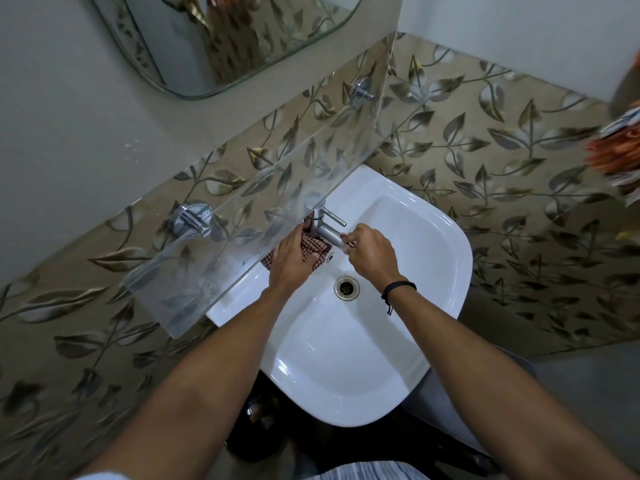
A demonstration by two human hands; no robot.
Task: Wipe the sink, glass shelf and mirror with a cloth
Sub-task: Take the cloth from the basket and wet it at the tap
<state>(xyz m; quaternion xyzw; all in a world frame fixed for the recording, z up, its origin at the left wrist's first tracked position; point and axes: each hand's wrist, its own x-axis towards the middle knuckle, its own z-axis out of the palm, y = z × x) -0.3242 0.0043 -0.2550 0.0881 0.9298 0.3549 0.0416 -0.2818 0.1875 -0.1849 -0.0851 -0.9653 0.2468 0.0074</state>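
A white ceramic sink [398,271] fills the middle of the head view, with a metal drain [346,287] in its bowl. My left hand [294,261] presses a red-and-white checked cloth [317,247] against the sink's back ledge, at the base of the chrome tap [325,226]. My right hand [370,252] grips the tip of the tap's spout. A clear glass shelf [242,216] on two chrome brackets juts out above the sink's back edge and partly covers my left hand's fingers. The mirror [235,39] hangs on the wall above.
Leaf-patterned tiles [485,150] cover the wall behind and beside the sink. An orange-and-white object [616,154] hangs at the right edge. The floor under the basin is dark, with a small object [256,410] there.
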